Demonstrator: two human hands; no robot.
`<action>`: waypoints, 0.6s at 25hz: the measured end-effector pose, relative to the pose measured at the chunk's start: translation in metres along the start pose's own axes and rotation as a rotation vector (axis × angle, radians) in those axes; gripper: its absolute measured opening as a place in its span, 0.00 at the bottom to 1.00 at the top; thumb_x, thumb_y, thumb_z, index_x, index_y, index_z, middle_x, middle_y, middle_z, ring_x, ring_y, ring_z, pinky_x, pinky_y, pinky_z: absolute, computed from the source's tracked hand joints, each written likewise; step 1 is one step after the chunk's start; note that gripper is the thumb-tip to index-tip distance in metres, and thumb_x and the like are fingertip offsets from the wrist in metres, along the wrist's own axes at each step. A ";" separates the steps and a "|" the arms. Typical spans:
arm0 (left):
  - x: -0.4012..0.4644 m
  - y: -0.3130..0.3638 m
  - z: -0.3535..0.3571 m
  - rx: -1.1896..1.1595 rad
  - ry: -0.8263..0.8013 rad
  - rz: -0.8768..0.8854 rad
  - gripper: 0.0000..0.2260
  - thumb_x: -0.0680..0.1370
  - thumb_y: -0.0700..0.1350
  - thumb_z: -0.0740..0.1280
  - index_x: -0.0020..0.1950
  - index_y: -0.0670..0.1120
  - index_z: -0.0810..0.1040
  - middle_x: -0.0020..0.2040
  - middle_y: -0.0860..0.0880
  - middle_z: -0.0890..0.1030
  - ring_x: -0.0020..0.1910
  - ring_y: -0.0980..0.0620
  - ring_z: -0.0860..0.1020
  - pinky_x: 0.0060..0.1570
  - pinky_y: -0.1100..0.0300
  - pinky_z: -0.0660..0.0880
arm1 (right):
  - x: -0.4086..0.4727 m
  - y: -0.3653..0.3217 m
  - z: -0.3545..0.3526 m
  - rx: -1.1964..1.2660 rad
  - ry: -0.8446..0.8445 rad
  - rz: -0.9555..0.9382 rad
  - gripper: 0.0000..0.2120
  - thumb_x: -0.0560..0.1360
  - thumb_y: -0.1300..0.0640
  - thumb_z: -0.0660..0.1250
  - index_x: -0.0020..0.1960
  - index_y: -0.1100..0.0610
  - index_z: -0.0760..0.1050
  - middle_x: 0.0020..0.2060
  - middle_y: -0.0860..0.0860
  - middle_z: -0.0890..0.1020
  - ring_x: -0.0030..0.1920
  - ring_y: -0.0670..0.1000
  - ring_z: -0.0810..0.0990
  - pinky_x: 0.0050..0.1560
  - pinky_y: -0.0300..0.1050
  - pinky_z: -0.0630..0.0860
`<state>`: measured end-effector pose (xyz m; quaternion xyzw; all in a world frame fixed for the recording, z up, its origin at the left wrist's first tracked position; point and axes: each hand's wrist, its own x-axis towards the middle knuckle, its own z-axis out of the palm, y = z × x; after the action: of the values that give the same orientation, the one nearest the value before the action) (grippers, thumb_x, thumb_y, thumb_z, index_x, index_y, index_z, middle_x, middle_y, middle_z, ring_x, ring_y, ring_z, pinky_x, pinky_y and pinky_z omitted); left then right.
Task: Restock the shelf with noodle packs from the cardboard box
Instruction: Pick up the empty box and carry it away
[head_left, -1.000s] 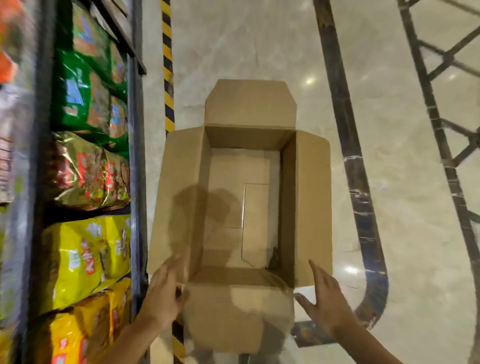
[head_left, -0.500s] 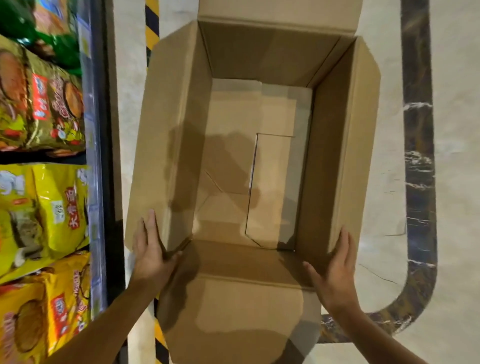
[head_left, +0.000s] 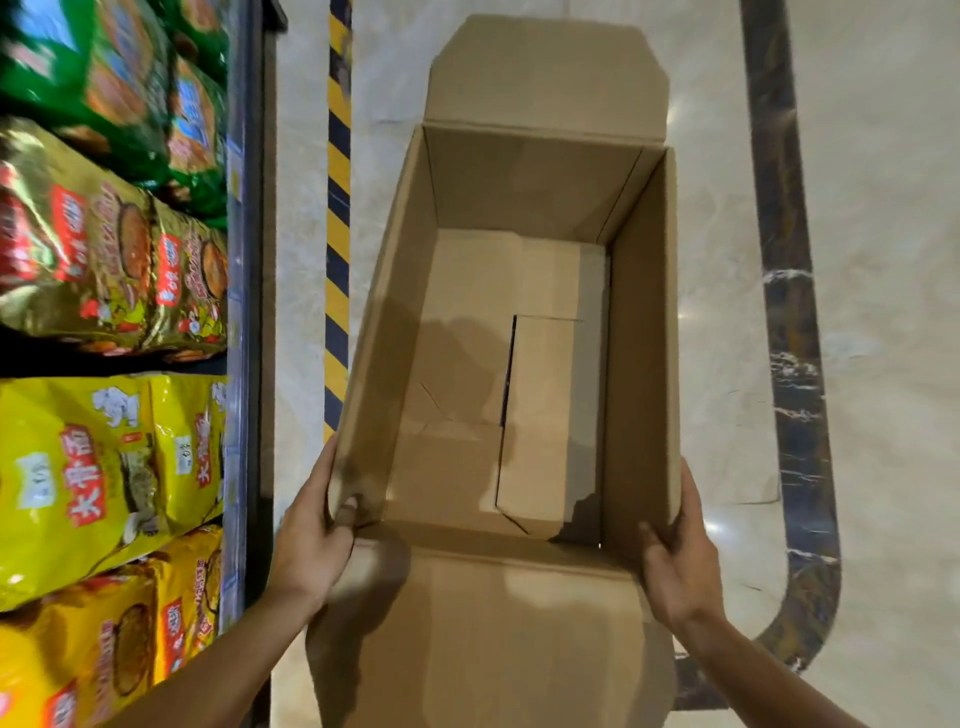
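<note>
An open cardboard box (head_left: 644, 338) fills the middle of the view, and I see only bare cardboard inside it. My left hand (head_left: 311, 540) grips its near left corner, thumb hooked over the wall. My right hand (head_left: 680, 561) clasps the near right wall from outside. The shelf (head_left: 249, 312) on the left carries noodle packs: green ones (head_left: 130, 88) at the top, gold ones (head_left: 104, 249) below, then yellow packs (head_left: 104, 478) and orange-yellow packs (head_left: 104, 644) lowest.
A black-and-yellow hazard stripe (head_left: 337, 218) runs along the floor between shelf and box. The pale marble floor has a dark curved inlay band (head_left: 789, 364) to the right of the box.
Both hands went from reaching toward the box to gripping its near corners. The left thumb now hooks over the wall. The box fills more of the view than before.
</note>
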<state>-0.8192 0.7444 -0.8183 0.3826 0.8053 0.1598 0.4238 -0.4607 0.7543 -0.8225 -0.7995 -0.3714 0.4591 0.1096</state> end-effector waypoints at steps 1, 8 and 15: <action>-0.003 0.016 -0.011 -0.057 0.019 -0.018 0.32 0.79 0.36 0.66 0.77 0.61 0.61 0.69 0.54 0.75 0.67 0.52 0.74 0.68 0.51 0.70 | -0.005 -0.012 -0.009 0.027 0.008 -0.005 0.39 0.80 0.67 0.61 0.79 0.35 0.49 0.73 0.51 0.71 0.70 0.58 0.72 0.71 0.62 0.69; -0.040 0.102 -0.087 -0.096 0.074 -0.021 0.28 0.77 0.35 0.67 0.69 0.63 0.72 0.54 0.66 0.79 0.56 0.53 0.78 0.53 0.62 0.72 | -0.064 -0.097 -0.076 0.129 0.008 -0.006 0.34 0.79 0.69 0.61 0.78 0.44 0.61 0.68 0.51 0.75 0.67 0.54 0.73 0.71 0.56 0.70; -0.156 0.204 -0.178 -0.202 0.129 -0.003 0.26 0.77 0.34 0.66 0.74 0.50 0.71 0.66 0.49 0.77 0.61 0.52 0.76 0.57 0.62 0.69 | -0.175 -0.183 -0.188 0.120 0.013 -0.056 0.35 0.77 0.67 0.64 0.76 0.39 0.62 0.66 0.50 0.78 0.65 0.58 0.77 0.67 0.60 0.75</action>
<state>-0.8101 0.7734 -0.5072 0.3254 0.8112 0.2638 0.4080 -0.4511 0.7918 -0.5094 -0.7836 -0.3647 0.4723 0.1726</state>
